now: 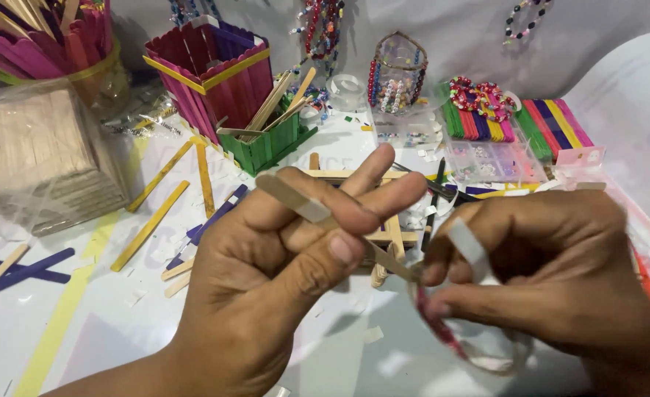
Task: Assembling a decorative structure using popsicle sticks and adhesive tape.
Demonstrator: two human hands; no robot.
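Pinching a craft stick (295, 197) in left hand (281, 272) grip, right hand (552, 272) clasping tape roll (472, 345), stick boxes (222, 81) behind.

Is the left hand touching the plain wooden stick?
Touching. The head view shows the left hand gripping the plain wooden stick, with the thumb pressed on it and fingers wrapped over it.

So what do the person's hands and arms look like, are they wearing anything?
Both are bare. The left hand and right hand have no gloves, rings or watch showing, and no sleeves reach the wrists. The fingernails are short and unpainted.
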